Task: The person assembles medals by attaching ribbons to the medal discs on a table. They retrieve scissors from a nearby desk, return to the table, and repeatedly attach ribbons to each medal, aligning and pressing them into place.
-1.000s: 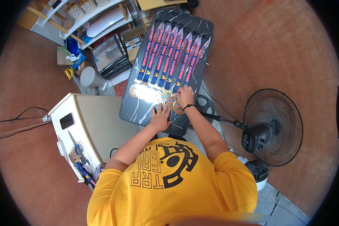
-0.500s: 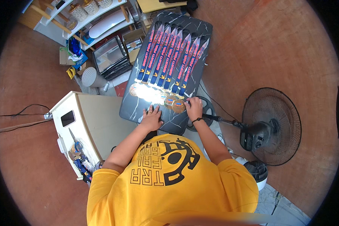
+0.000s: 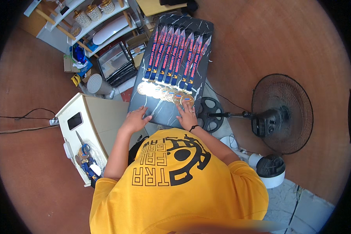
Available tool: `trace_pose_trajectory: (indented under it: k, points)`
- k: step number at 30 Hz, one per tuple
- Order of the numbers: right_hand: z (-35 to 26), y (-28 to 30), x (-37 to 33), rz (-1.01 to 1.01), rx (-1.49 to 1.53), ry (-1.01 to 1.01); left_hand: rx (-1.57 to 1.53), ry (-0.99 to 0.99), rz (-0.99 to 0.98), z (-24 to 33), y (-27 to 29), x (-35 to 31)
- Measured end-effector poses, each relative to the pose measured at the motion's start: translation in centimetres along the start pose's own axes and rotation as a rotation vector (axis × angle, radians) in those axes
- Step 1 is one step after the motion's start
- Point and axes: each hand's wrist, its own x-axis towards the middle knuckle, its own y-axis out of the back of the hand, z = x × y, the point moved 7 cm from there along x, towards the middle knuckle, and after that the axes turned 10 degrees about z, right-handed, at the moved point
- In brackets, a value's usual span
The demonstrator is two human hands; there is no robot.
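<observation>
A row of gold medals [image 3: 178,97] lies across the near part of a black marbled table [image 3: 163,115], each overlapping its neighbour. Glare washes out the medals on the left. Printed navy and pink ribbons [image 3: 171,58] run side by side from them toward the far edge. My right hand [image 3: 188,116] rests open, its fingertips at the near rim of the rightmost medal. At the table's near left edge, my left hand [image 3: 135,119] is open and holds nothing, its fingers stretched out.
To the right stands a black fan [image 3: 263,123], its round base [image 3: 210,115] beside the table. A cream cabinet [image 3: 91,132] on the left bears a phone [image 3: 75,121], scissors [image 3: 84,147] and more ribbon [image 3: 90,169]. Shelves [image 3: 95,29] with jars are at the far left.
My left hand has moved left to the table's edge. My right hand has come from the row's right end to the near side of the last medal. The view has shifted slightly.
</observation>
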Motion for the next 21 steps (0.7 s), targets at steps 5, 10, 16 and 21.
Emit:
trace_pose_trajectory:
  k: [5, 10, 16, 21]
  points:
    - [-1.9, -2.0, -0.3, -0.034, -0.112, -0.089, 0.032, -0.049, 0.025, -3.8, 2.8, -1.0]
    - [-2.3, -3.5, 0.5, -0.021, -0.148, -0.201, -0.041, -0.108, 0.064, -5.3, 4.1, -1.8]
    - [-2.3, -4.2, 0.3, -0.066, -0.156, -0.294, -0.025, -0.172, 0.058, -5.7, 4.6, -2.9]
    - [-2.5, -4.6, 0.5, -0.067, -0.187, -0.316, -0.027, -0.195, 0.070, -6.6, 5.0, -3.7]
